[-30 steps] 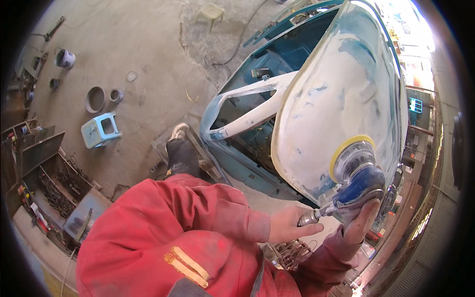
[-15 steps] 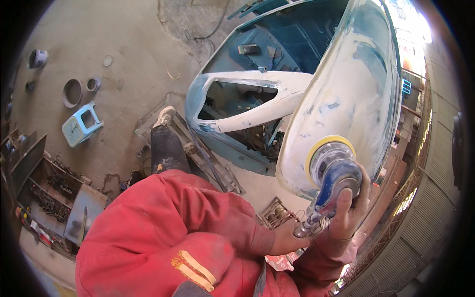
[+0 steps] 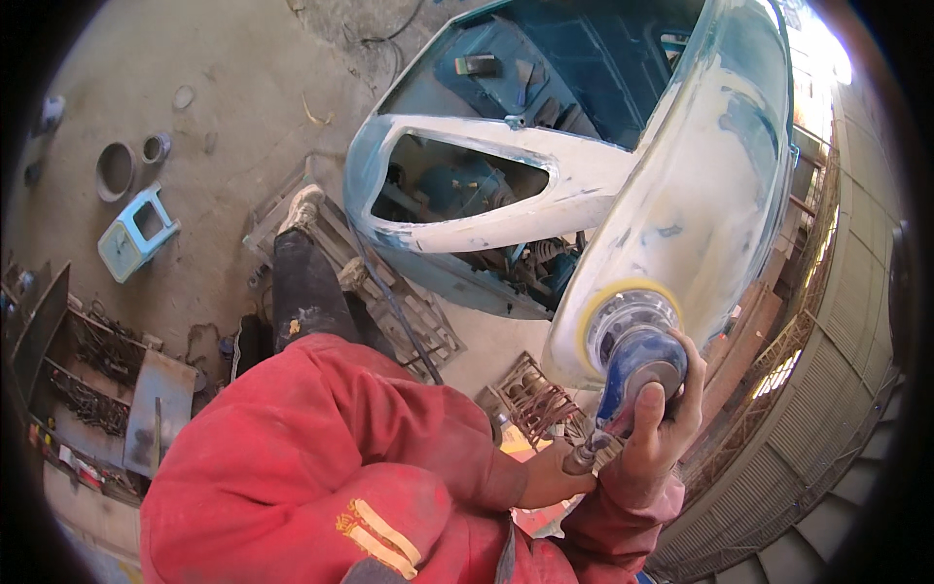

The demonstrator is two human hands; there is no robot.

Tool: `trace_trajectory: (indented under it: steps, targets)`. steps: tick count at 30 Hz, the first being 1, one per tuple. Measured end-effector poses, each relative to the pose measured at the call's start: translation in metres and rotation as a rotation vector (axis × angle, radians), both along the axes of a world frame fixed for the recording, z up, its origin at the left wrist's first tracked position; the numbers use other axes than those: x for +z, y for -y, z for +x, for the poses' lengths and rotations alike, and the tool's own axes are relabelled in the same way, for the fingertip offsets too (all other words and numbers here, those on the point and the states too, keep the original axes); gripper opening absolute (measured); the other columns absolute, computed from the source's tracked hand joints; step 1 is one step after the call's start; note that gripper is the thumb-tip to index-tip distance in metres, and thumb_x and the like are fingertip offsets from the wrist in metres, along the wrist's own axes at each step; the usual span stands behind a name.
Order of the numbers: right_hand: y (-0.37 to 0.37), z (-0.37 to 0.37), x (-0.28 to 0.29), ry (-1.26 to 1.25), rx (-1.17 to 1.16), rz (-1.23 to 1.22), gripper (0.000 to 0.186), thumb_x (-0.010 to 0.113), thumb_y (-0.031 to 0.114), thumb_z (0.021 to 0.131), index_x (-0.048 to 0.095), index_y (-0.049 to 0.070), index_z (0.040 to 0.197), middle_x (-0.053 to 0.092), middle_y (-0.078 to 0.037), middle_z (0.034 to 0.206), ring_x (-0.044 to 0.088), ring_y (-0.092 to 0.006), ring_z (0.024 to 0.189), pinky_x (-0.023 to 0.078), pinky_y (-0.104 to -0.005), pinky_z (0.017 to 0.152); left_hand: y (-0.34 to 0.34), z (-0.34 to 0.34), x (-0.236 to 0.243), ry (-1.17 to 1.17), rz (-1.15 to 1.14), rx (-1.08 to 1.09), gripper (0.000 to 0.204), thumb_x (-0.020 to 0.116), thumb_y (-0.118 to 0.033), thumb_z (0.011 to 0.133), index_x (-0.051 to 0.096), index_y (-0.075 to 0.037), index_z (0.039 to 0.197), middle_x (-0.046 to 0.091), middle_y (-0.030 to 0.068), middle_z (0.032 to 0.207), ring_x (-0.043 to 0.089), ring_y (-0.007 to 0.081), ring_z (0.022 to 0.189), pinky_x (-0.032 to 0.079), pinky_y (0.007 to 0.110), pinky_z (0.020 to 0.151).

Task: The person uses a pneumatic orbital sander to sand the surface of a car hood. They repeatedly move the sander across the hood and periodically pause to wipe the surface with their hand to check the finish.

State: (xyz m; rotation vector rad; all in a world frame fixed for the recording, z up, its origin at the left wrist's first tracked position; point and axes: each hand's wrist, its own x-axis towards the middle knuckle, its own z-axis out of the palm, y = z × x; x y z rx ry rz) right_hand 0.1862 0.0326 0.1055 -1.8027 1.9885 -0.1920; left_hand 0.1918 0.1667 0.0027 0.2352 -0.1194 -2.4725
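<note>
In the head view, one blue handheld sander with one yellow-rimmed round pad is seen, pressed flat against the pale, filler-covered curved panel of one vehicle body shell, whose interior is painted teal. Two hands are counted, both emerging from red sleeves at the lower edge. The right hand is wrapped closed around the sander's body from below and behind, the fingers curled over its blue housing, so that the tool sits directly above and partly inside the palm. The left hand is held just beside and below it, closed around the metal hose fitting at the tool's lower end, touching the right wrist area. The sander is thus found at the lower edge of the white panel, between the panel and the right hand. One dark trouser leg with one light shoe is seen planted on a metal grating beside the shell. On the dusty floor to the left, one small light-blue stool lies near two round ring-shaped parts, well apart from the hands. Shelving with cluttered metal parts is seen at the far left edge.
</note>
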Motion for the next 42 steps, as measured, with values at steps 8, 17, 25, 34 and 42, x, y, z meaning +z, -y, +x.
trace_trajectory:
  steps: [8, 17, 25, 34, 42]
  targets:
    - [0.008, -0.005, -0.003, -0.078, 0.026, 0.006, 0.063, 0.067, 0.041, 0.096, 0.056, -0.002, 0.140, 0.063, -0.016, 0.120, 0.061, -0.0253, 0.111, 0.048, -0.0395, 0.100, 0.003, -0.009, 0.002, -0.135, 0.039, 0.034, 0.015, 0.068, -0.016, 0.090, 0.064, -0.003, 0.083, 0.057, -0.0028, 0.069, 0.052, 0.0086, 0.066, 0.042, 0.034, 0.058]
    - [0.025, 0.010, 0.004, -0.001, -0.157, 0.137, 0.059, 0.069, 0.039, 0.098, 0.058, -0.003, 0.137, 0.065, -0.011, 0.111, 0.064, -0.0221, 0.102, 0.051, -0.0353, 0.094, 0.023, 0.006, 0.011, -0.181, 0.080, 0.016, 0.011, 0.066, -0.014, 0.090, 0.065, -0.004, 0.086, 0.058, -0.0044, 0.072, 0.052, 0.0082, 0.068, 0.042, 0.032, 0.060]
    - [0.043, 0.012, 0.002, -0.022, -0.102, 0.094, 0.053, 0.072, 0.032, 0.099, 0.058, -0.003, 0.136, 0.067, -0.012, 0.113, 0.064, -0.0186, 0.103, 0.052, -0.0329, 0.092, 0.035, 0.013, 0.019, -0.267, 0.178, -0.068, 0.011, 0.066, -0.016, 0.089, 0.067, -0.006, 0.090, 0.061, -0.0028, 0.074, 0.056, 0.0094, 0.070, 0.044, 0.032, 0.061]
    - [0.069, 0.027, 0.003, -0.080, -0.061, 0.098, 0.053, 0.068, 0.034, 0.103, 0.057, -0.005, 0.138, 0.069, -0.007, 0.104, 0.062, -0.0106, 0.082, 0.049, -0.0232, 0.073, 0.051, 0.013, 0.026, -0.139, 0.112, 0.098, 0.018, 0.067, -0.021, 0.089, 0.068, -0.005, 0.081, 0.062, -0.0004, 0.071, 0.058, 0.0114, 0.068, 0.045, 0.032, 0.060]
    - [0.103, 0.016, -0.007, -0.008, 0.080, -0.049, 0.045, 0.068, 0.024, 0.103, 0.058, -0.006, 0.136, 0.070, -0.008, 0.096, 0.058, -0.0064, 0.066, 0.043, -0.0184, 0.056, 0.077, -0.004, 0.031, -0.104, 0.063, 0.273, 0.023, 0.067, -0.020, 0.089, 0.063, -0.005, 0.072, 0.056, 0.0019, 0.057, 0.053, 0.0148, 0.050, 0.039, 0.035, 0.048]
